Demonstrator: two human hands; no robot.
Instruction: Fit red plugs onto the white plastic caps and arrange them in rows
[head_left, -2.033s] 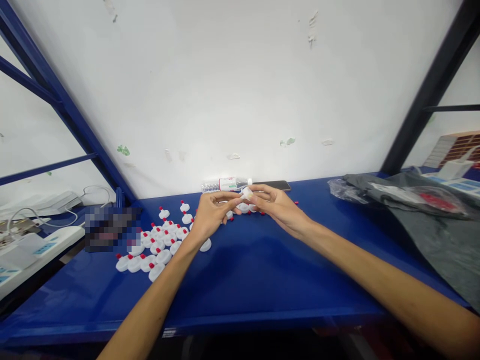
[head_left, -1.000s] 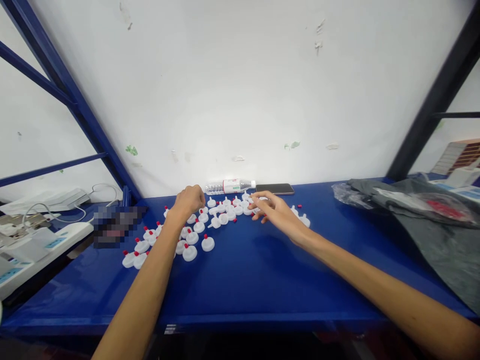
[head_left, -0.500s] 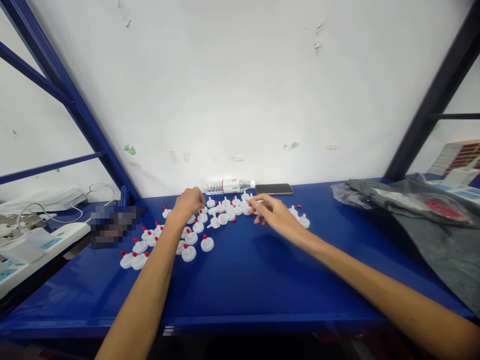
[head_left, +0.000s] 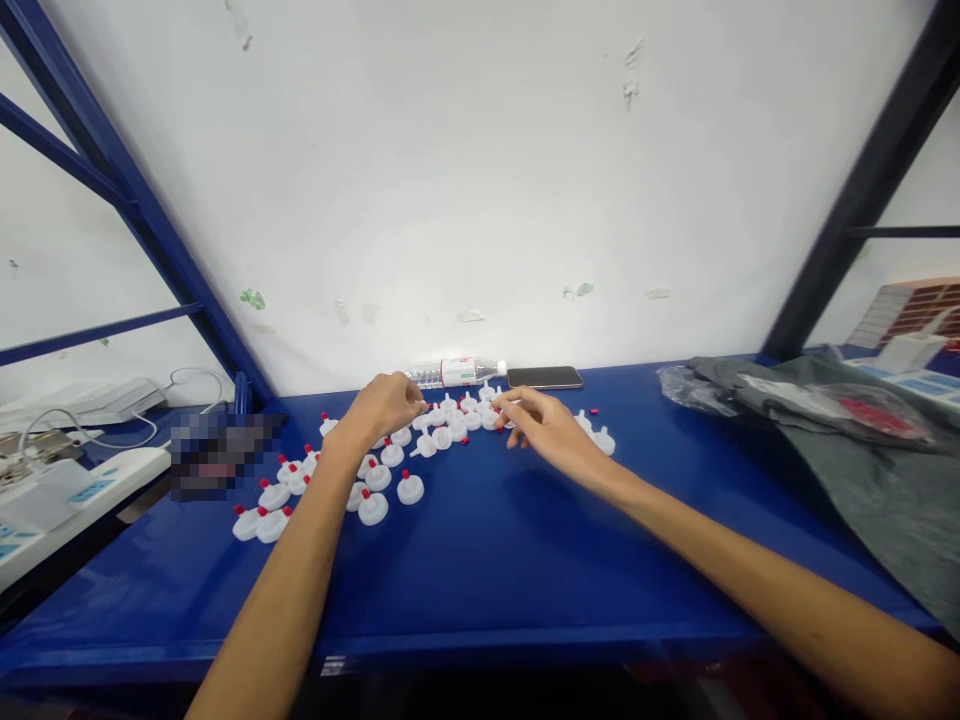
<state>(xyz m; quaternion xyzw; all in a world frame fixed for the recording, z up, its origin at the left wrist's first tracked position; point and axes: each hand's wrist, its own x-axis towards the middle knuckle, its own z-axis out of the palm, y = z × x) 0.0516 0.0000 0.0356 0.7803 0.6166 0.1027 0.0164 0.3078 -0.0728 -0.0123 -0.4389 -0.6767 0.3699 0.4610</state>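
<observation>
Several white round caps with spouts lie on the blue table (head_left: 525, 560), many topped with small red tips, such as the one at the front (head_left: 410, 488). My left hand (head_left: 388, 402) is over the back of the left group, fingers pinched together at the edge of the middle caps; what they hold is too small to name. My right hand (head_left: 531, 418) hovers at the right side of the middle caps, thumb and index finger close together near a cap, the other fingers curled. Whether it grips anything is unclear. Two white caps (head_left: 603, 440) lie right of it.
A clear bottle (head_left: 459, 372) lies against the wall beside a dark phone (head_left: 545, 377). Grey fabric and plastic bags (head_left: 817, 410) cover the right side. A power strip (head_left: 112, 478) is at the left, near a blue frame post (head_left: 161, 245).
My left hand has moved right, toward the middle caps, and its fingertips now show pinched. My right hand stays almost in the same place. The view has shifted slightly.
</observation>
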